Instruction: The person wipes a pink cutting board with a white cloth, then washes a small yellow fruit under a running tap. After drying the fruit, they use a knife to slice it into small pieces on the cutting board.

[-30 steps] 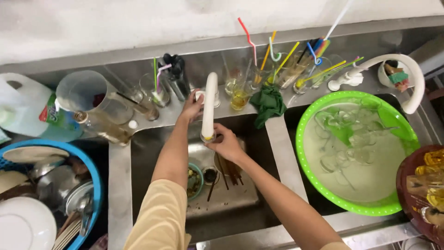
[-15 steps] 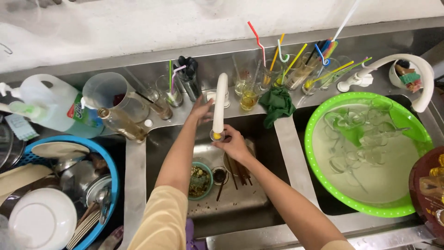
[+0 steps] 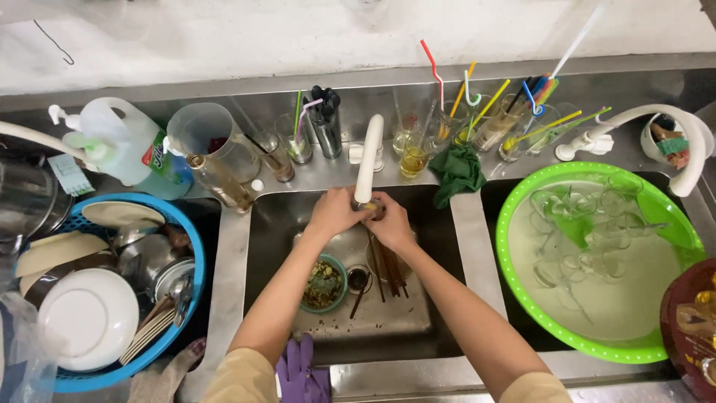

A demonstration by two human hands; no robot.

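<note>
Both my hands meet under the spout of the white faucet [image 3: 368, 160] over the middle sink [image 3: 277, 216]. My left hand [image 3: 333, 213] and my right hand [image 3: 389, 225] are cupped together around a small object at the spout tip; what it is cannot be made out. Below them in the sink lie several dark chopsticks [image 3: 387, 269], a green bowl with food scraps [image 3: 322, 283] and a small dark cup [image 3: 359, 279].
A blue basket [image 3: 190, 246] of plates and bowls sits at the left. A green basin [image 3: 522, 298] with glasses in water is at the right. Glasses with coloured straws [image 3: 477, 123], a green cloth [image 3: 456, 172] and a soap jug [image 3: 127, 149] line the back ledge. Purple gloves [image 3: 302, 373] hang at the front.
My left hand has come down from the faucet's upper part to join my right hand at the spout tip. The view has shifted slightly.
</note>
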